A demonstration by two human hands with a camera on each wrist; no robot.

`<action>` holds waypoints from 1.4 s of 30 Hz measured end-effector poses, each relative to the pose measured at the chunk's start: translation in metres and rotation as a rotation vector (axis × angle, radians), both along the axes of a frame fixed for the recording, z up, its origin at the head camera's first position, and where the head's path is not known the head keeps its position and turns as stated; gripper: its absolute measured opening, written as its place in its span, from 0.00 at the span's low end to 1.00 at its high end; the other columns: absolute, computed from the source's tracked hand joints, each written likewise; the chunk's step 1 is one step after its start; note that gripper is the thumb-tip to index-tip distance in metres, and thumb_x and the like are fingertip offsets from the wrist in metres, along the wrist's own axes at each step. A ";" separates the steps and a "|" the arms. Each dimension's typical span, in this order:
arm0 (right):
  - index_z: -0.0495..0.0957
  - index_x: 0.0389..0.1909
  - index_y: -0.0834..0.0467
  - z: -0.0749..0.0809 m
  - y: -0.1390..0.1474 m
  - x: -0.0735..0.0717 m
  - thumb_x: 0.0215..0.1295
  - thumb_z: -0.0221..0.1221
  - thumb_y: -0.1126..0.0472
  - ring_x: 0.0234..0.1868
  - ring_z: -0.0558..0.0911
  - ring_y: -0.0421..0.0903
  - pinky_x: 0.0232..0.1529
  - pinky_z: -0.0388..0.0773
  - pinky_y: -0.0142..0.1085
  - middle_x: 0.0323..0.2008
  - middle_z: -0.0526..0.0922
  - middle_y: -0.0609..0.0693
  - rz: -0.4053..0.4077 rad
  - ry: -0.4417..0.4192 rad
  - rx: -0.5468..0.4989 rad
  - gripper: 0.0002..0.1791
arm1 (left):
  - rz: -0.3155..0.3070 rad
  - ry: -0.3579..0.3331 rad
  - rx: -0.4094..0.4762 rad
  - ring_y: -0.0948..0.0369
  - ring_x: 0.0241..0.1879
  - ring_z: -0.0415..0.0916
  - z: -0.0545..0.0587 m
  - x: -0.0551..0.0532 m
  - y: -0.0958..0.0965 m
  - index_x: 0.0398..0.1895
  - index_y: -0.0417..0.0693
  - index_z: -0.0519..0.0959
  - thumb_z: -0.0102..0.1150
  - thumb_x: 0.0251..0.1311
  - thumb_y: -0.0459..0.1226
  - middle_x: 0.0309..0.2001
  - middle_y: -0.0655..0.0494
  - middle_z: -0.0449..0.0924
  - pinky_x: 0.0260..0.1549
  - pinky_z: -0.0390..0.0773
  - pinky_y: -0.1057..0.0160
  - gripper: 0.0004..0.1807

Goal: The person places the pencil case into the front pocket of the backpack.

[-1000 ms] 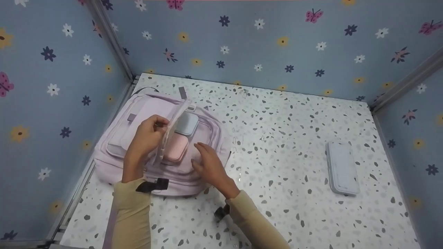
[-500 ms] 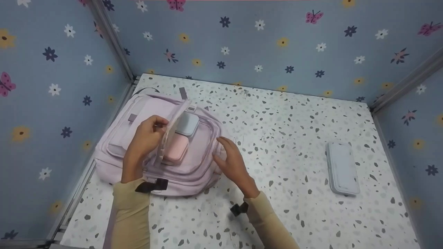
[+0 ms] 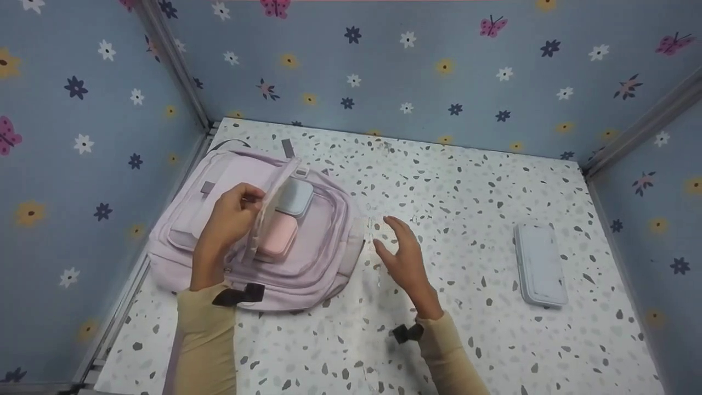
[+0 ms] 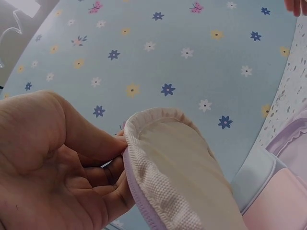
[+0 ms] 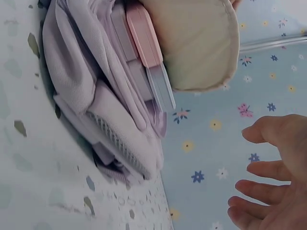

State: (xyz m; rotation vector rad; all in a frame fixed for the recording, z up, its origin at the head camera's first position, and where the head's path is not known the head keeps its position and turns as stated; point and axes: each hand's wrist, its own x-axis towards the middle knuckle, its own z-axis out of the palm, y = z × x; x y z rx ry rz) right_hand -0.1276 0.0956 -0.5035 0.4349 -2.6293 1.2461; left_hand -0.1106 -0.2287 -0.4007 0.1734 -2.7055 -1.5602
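A pale lilac backpack [image 3: 323,249] lies on the left of the table with its front pocket unzipped. My left hand [image 3: 233,215] pinches the edge of the pocket flap [image 4: 180,163] between thumb and fingers and holds it raised. Inside the pocket lie a pink case [image 3: 278,235] and a light blue case [image 3: 296,197], side by side. To the right of the backpack, my right hand [image 3: 403,258] is held over the table, its fingers spread and nothing in them. In the right wrist view the pink and blue cases show edge-on beside the flap's cream lining.
A long whitish-blue case [image 3: 541,265] lies at the right side of the speckled table [image 3: 466,192]. Flower-patterned panels [image 3: 384,60] stand at the back and both sides. A black strap loop [image 3: 230,144] sticks out behind the backpack.
My right hand has moved right, from over the pocket to beyond the backpack's right side. The left hand still holds the flap up, and both cases stay where they were.
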 end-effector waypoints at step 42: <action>0.66 0.64 0.66 -0.029 0.172 0.005 0.58 0.65 0.62 0.68 0.62 0.61 0.67 0.57 0.54 0.65 0.64 0.65 -0.424 -0.029 -0.070 0.33 | -0.005 0.012 0.018 0.53 0.44 0.70 -0.003 0.003 -0.005 0.50 0.33 0.72 0.43 0.65 0.27 0.45 0.41 0.74 0.43 0.69 0.63 0.13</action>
